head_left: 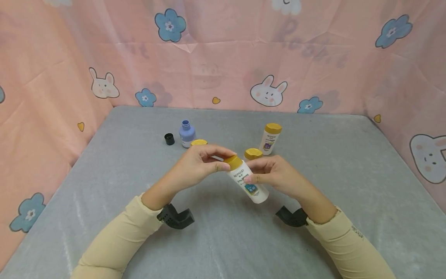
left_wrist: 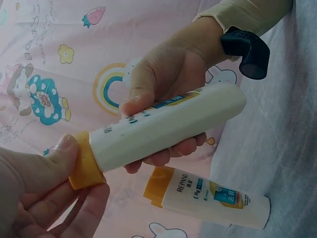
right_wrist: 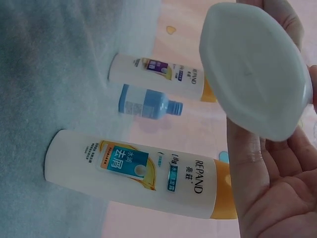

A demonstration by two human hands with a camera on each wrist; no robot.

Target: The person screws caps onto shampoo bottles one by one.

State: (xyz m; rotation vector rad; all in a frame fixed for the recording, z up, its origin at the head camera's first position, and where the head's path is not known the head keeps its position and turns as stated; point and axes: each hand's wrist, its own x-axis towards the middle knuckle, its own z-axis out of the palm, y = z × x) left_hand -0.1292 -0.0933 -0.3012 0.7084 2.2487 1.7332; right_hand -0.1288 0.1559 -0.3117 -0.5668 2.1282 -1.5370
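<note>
Between my hands a white shampoo bottle (head_left: 256,192) with a gold cap (head_left: 232,162) is held tilted above the table, its base down to the right. My left hand (head_left: 195,167) pinches the cap, thumb on the near side. Around the bottle's body my right hand (head_left: 283,176) grips, thumb across the label and fingers behind. The cap (left_wrist: 86,161) sits on the bottle in the left wrist view. The right wrist view shows the flat base (right_wrist: 255,72). Just beyond the hands stand two similar bottles, partly hidden, with gold caps showing, one left (head_left: 199,142), one right (head_left: 253,153).
Farther back right stands a shampoo bottle (head_left: 270,138) with a purple label. At the back left are an uncapped blue bottle (head_left: 187,135) and a black cap (head_left: 169,139). A grey cloth covers the table (head_left: 223,244); a pink printed curtain (head_left: 223,58) surrounds it.
</note>
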